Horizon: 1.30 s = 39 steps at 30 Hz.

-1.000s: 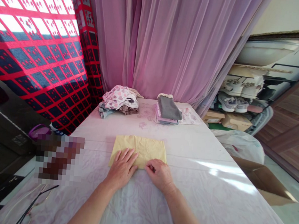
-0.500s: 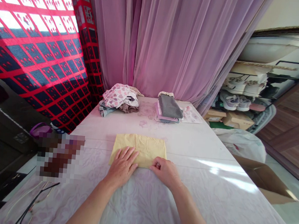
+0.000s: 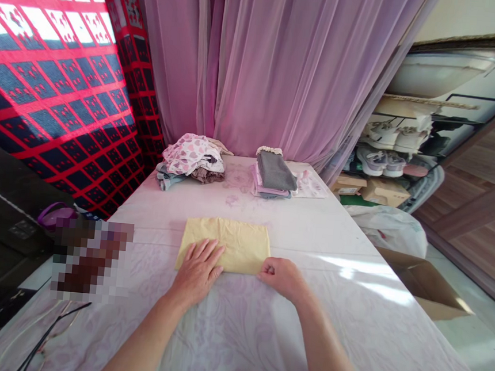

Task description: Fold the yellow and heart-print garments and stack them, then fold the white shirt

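Note:
A folded yellow cloth [image 3: 236,239] lies flat on the table in front of me, wider than it is deep. My left hand [image 3: 200,267] rests palm down on its left half, fingers stretched out over the fabric. At the cloth's near right corner, the curled fingers of my right hand [image 3: 281,276] pinch the edge. The fingertips of that hand are partly hidden by the knuckles.
Crumpled clothes [image 3: 193,160] lie at the table's far left. A stack of folded clothes [image 3: 277,173] with a grey piece on top stands far right. Black cables [image 3: 50,330] run at the near left. An open cardboard box [image 3: 427,285] sits beyond the right edge.
My right hand has slid to the right along the cloth's near edge, reaching its corner. My left hand stays flat on the cloth. The whole view has shifted slightly.

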Tool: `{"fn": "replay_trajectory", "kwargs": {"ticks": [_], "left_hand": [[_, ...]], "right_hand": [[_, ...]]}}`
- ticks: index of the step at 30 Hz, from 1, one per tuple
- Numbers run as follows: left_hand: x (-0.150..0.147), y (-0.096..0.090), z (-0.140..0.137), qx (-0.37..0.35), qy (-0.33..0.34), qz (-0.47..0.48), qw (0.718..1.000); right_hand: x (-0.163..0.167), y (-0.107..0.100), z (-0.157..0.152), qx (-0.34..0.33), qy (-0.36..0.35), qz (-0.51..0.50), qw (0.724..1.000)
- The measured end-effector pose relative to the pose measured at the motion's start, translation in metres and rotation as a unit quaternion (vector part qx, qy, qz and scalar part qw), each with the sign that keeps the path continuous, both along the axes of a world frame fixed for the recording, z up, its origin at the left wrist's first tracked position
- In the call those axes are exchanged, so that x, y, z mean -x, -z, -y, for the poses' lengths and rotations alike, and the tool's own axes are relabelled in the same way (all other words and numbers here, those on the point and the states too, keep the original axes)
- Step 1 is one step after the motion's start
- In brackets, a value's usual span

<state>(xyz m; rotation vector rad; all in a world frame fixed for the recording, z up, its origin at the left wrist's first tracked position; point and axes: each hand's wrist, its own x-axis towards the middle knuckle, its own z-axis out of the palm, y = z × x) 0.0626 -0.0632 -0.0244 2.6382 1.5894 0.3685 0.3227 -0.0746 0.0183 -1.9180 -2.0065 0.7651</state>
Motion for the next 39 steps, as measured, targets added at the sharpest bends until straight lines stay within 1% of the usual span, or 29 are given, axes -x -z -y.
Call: {"fn": "replay_trajectory", "kwargs": {"ticks": [3,5,7,9,12,13,15,18,21,26,30,33,36,39], "left_hand": [[0.000,0.000,0.000,-0.004,-0.003,0.007,1.000],[-0.001,0.000,0.000,-0.012,-0.005,0.016,1.000],[-0.001,0.000,-0.001,-0.015,-0.005,0.022,1.000],[-0.001,0.000,-0.001,-0.012,-0.006,0.024,1.000],[-0.002,-0.001,-0.001,-0.003,-0.012,0.024,1.000],[-0.002,-0.001,-0.001,-0.001,-0.013,0.024,1.000],[-0.002,-0.001,-0.001,0.000,-0.014,0.022,1.000],[-0.003,-0.001,0.000,-0.009,-0.011,0.021,1.000],[-0.003,-0.002,0.000,-0.012,-0.009,0.020,1.000],[-0.008,-0.011,0.002,0.023,-0.027,0.013,0.999],[-0.023,-0.022,0.002,0.039,-0.073,0.011,0.997],[-0.039,-0.028,0.002,0.055,-0.119,-0.005,0.991],[-0.048,-0.027,0.001,0.076,-0.144,-0.028,0.986],[-0.047,-0.023,0.002,0.077,-0.148,-0.044,0.985]], "right_hand": [[-0.004,0.001,0.002,-0.003,-0.006,-0.027,1.000],[-0.002,0.004,0.004,-0.021,0.010,-0.052,0.998],[0.004,0.008,0.006,-0.060,0.041,-0.061,0.996],[0.016,0.010,0.006,-0.115,0.057,-0.048,0.991],[0.037,0.009,0.005,-0.173,0.028,-0.017,0.984],[0.043,0.007,0.004,-0.177,0.008,-0.007,0.984],[0.054,0.004,0.000,-0.165,-0.031,0.012,0.986],[0.061,0.004,-0.004,-0.136,-0.055,0.024,0.989],[0.061,0.010,-0.006,-0.133,-0.051,0.005,0.990],[0.057,0.025,-0.004,-0.165,-0.043,-0.047,0.984],[0.054,0.034,-0.003,-0.185,-0.032,-0.093,0.978],[0.053,0.036,-0.004,-0.188,-0.027,-0.098,0.977],[0.053,0.036,-0.004,-0.185,-0.029,-0.093,0.978],[0.054,0.035,-0.004,-0.186,-0.030,-0.088,0.978]]}}
